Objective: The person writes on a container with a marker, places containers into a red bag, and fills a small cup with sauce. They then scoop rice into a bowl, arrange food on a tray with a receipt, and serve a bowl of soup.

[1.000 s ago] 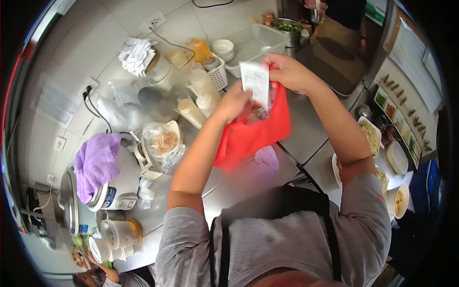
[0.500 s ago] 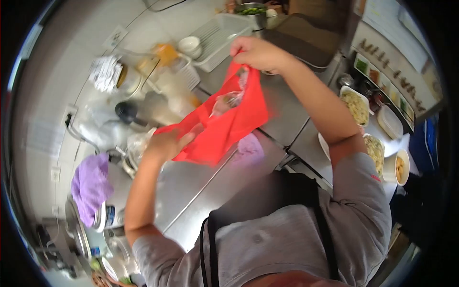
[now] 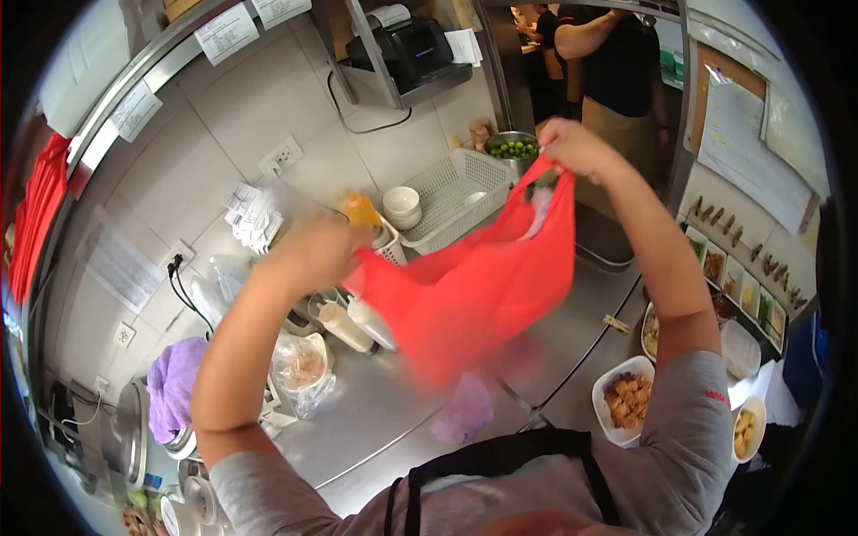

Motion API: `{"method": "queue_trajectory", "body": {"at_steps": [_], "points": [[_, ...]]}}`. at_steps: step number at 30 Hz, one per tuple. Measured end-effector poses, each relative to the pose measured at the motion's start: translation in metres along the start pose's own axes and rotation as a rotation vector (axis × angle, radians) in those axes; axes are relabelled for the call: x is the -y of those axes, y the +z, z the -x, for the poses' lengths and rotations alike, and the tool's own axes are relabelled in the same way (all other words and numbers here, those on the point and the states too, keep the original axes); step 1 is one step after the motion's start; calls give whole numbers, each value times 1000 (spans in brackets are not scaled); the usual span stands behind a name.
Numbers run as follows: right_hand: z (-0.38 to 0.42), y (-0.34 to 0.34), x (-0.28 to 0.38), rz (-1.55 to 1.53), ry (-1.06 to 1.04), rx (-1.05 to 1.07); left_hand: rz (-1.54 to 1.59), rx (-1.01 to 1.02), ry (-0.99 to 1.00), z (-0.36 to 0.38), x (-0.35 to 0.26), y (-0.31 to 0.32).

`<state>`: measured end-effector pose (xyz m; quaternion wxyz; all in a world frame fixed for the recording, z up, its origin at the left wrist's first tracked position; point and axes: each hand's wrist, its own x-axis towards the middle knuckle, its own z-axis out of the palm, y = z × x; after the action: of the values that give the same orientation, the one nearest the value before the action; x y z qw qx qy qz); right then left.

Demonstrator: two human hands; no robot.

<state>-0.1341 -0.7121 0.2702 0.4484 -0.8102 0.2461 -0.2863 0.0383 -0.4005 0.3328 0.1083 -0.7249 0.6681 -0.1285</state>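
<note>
Between my two hands a red carrier bag (image 3: pixel 487 290) hangs stretched above the steel counter, its lower part blurred by motion. My right hand (image 3: pixel 581 150) is closed on one top corner, at a handle. On the other side my left hand (image 3: pixel 322 255), also blurred, grips the opposite top corner. Something pale and clear, like plastic wrapping (image 3: pixel 541 210), shows inside the mouth of the bag; the rest of its contents is hidden. A crumpled purple cloth (image 3: pixel 465 411) lies on the counter below the bag.
Behind the bag stand a white basket (image 3: pixel 438 228), stacked white bowls (image 3: pixel 402 207) and a pot of green vegetables (image 3: pixel 514 147). Sauce bottles (image 3: pixel 344 326) are at left. A dish of browned food pieces (image 3: pixel 627 400) sits at right. Another person (image 3: pixel 617 67) stands beyond the doorway.
Both hands have risen and the bag now hangs more upright. My left hand has gone from the bag's side to its top corner. The view has tilted up, showing the doorway and shelf.
</note>
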Motion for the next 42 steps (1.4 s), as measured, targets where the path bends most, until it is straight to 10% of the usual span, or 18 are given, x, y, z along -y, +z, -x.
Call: {"method": "queue_trajectory", "body": {"at_steps": [11,21,29,31,33,35,42], "points": [[-69,-182,-99,528,-138,-670,31,-203,288,-289,-70,11],[-70,-167,-217,336,76,-565,262,-80,318,-402,-100,94],[-48,-157,-197,622,-39,-510,-377,-1344,-313,-396,118,-12],[-47,-153,-191,657,-145,-540,13,-1135,-747,-392,160,-19],[-43,-151,-182,658,-199,-526,1043,-890,-604,-367,148,-34],[-40,-139,-167,605,-195,-466,1384,-766,-493,-370,173,-34],[-33,-99,-98,229,105,-195,1172,-932,-201,-364,176,-19]]}}
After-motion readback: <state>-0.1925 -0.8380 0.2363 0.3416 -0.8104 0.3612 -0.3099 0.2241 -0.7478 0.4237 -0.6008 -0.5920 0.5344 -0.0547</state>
